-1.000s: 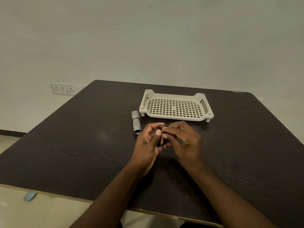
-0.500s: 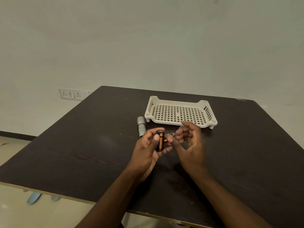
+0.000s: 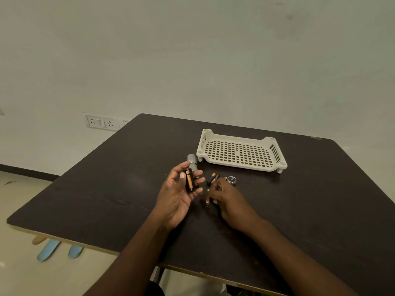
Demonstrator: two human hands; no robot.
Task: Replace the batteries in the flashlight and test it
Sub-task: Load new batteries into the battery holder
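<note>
My left hand (image 3: 178, 195) is raised palm-up and grips a black battery holder (image 3: 189, 182) with one copper-and-black battery seated in it. My right hand (image 3: 227, 198) is down at the dark table (image 3: 119, 189), its fingers curled on a loose battery (image 3: 207, 198). Two more loose batteries (image 3: 213, 178) lie just beyond my right fingers. The round tail cap (image 3: 231, 180) rests to their right. The grey flashlight body (image 3: 192, 161) lies behind my left hand, partly hidden by my fingers.
A white perforated plastic tray (image 3: 275, 165) stands at the back right of the flashlight, with nothing in it. A wall socket panel (image 3: 101, 122) is on the wall to the left. The table's front edge runs close to my forearms.
My right hand left the holder and dropped to the table onto a loose battery. My left hand turned the holder up, showing its battery. The view tilted upward.
</note>
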